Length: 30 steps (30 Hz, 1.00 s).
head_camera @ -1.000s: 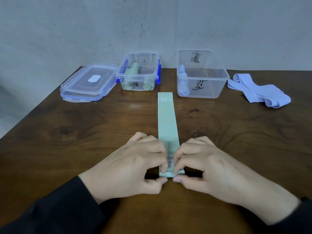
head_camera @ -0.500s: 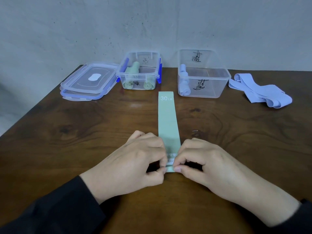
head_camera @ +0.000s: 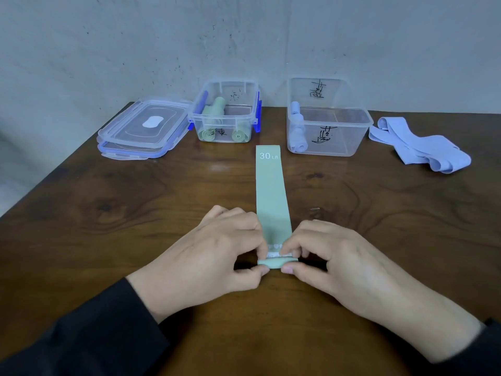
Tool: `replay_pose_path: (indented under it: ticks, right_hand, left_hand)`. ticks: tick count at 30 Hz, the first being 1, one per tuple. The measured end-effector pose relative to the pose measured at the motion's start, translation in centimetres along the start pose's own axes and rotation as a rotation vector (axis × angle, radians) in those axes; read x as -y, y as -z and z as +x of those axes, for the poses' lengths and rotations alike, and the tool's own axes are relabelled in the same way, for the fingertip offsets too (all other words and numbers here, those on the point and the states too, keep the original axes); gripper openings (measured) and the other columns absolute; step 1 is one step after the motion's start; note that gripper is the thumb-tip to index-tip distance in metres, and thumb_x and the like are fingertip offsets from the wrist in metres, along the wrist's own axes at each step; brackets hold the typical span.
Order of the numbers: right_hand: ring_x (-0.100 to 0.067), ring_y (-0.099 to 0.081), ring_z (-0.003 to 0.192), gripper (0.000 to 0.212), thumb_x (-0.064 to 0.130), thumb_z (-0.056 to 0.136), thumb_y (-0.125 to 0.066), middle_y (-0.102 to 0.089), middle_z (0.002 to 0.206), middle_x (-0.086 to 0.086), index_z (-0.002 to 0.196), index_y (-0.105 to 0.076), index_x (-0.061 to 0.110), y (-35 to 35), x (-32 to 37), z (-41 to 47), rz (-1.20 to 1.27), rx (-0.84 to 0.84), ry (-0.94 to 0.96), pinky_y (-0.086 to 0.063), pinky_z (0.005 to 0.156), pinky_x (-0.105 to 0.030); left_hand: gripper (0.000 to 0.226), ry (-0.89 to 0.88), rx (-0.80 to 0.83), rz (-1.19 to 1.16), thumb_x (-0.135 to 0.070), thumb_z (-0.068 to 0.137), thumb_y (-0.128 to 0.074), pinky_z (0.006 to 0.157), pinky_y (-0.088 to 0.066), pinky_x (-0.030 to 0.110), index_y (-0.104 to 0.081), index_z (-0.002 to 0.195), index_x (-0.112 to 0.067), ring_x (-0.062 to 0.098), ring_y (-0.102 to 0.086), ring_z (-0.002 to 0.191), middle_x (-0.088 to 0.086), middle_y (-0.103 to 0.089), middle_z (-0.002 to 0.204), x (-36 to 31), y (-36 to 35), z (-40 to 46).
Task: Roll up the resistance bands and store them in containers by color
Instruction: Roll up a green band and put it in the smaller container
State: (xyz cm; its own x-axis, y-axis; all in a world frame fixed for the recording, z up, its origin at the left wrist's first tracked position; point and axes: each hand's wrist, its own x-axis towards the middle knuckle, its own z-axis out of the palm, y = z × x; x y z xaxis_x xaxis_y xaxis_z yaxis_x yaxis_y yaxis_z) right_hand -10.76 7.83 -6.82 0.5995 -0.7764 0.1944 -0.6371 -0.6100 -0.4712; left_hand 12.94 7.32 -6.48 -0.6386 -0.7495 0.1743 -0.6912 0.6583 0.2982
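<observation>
Head view: a person's two hands work at the near middle of a table, seen from above and behind.
Wooden table (head_camera: pixel 113 213): dark brown with visible grain, filling most of the scene, set against a grey wall.
Left hand (head_camera: pixel 217 256): in a black sleeve, thumb and fingertips curled round the left end of the rolled part of the green band, pinching it.
Right hand (head_camera: pixel 333 259): thumb and fingertips curled round the right end of the same roll, pinching it.
Green band (head_camera: pixel 271 196): pale green strip lying flat on the table, running straight away from the person; its near end is turned over into a small roll between the two hands, and its far end, printed "30 LB", lies near the gap between the two containers.
Blue-band container (head_camera: pixel 352 137): clear tub at the back right of centre with black handwriting on its walls; rolled light blue bands stand against its left wall.
Green-band container (head_camera: pixel 253 109): smaller clear tub with blue clips at the back left of centre; rolled green bands lie inside, two showing spiral ends at the front.
Lids (head_camera: pixel 141 131): two clear lids with blue edging, stacked just left of the green-band container.
Loose blue bands (head_camera: pixel 423 147): an unrolled light blue heap at the back right, just beside the blue-band container.
</observation>
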Motion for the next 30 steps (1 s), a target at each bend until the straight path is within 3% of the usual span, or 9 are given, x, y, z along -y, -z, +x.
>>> replay_pose_path:
  ticks: [12, 17, 26, 30]
  right_hand:
    - [-0.003, -0.055, 0.092, 0.030, 0.044, 0.095, -0.048, -0.055, 0.094, 0.021, 0.100, -0.074, 0.029, -0.22, 0.22, 0.39, -0.019, -0.050, -0.005, -0.052, 0.080, -0.025]
    - [-0.001, -0.053, 0.091, 0.011, 0.037, 0.096, -0.055, -0.053, 0.088, 0.025, 0.095, -0.065, 0.035, -0.22, 0.08, 0.54, -0.024, -0.051, -0.029, -0.047, 0.076, -0.020]
    - [-0.003, -0.054, 0.097, 0.033, 0.051, 0.091, -0.049, -0.052, 0.099, 0.023, 0.107, -0.072, 0.033, -0.26, -0.19, 0.66, -0.062, -0.066, -0.024, -0.053, 0.082, -0.025]
    - [-0.003, -0.054, 0.096, 0.034, 0.047, 0.094, -0.047, -0.053, 0.099, 0.022, 0.107, -0.074, 0.031, -0.45, -0.17, 0.72, -0.084, -0.078, -0.024, -0.054, 0.081, -0.024]
  left_hand:
    - [0.015, 0.058, -0.038, -0.039, -0.049, 0.089, -0.054, 0.093, -0.035, 0.023, -0.064, 0.092, -0.038, 0.005, -0.050, 0.095, -0.021, -0.050, 0.095, 0.02, -0.03, 0.13]
    - [0.020, 0.100, -0.031, -0.101, -0.053, 0.089, -0.049, 0.094, -0.033, 0.023, -0.063, 0.091, -0.040, 0.007, -0.050, 0.099, -0.020, -0.052, 0.096, -0.05, -0.10, 0.27]
    - [0.010, 0.121, -0.064, -0.070, -0.043, 0.092, -0.053, 0.091, -0.031, 0.019, -0.062, 0.091, -0.038, 0.006, -0.050, 0.099, -0.021, -0.051, 0.097, -0.13, -0.15, 0.29]
    - [0.018, 0.124, -0.061, -0.013, -0.054, 0.087, -0.056, 0.092, -0.032, 0.019, -0.064, 0.096, -0.040, 0.002, -0.048, 0.099, -0.025, -0.048, 0.100, 0.19, -0.13, 0.30]
